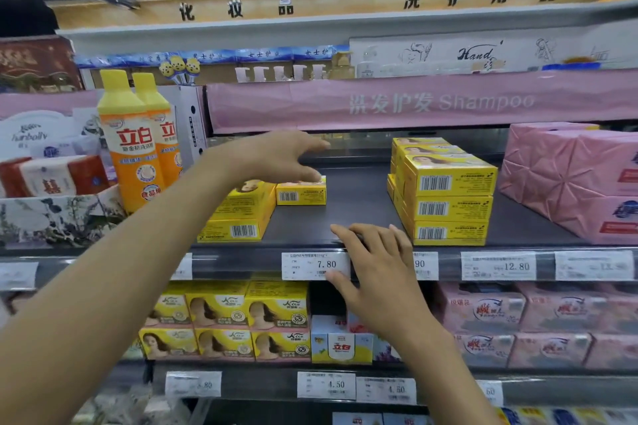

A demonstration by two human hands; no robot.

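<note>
I face a shop shelf (345, 217) with yellow soap boxes on it. My left hand (279, 157) reaches over the shelf with fingers spread, its thumb touching the top of a small yellow box (301, 192) that lies deep on the shelf. A longer yellow box (241, 214) lies just left of it. My right hand (376, 269) rests on the shelf's front edge, fingers straight, thumb on the 7.80 price tag (310, 266). A stack of yellow boxes (445, 193) stands to the right.
Two orange-and-yellow detergent bottles (131, 141) stand at the left. Pink wrapped packs (580, 179) fill the shelf's right end. The shelf below holds more yellow boxes (228, 321) and pink packs (538, 321). A pink "Shampoo" banner (414, 103) hangs above.
</note>
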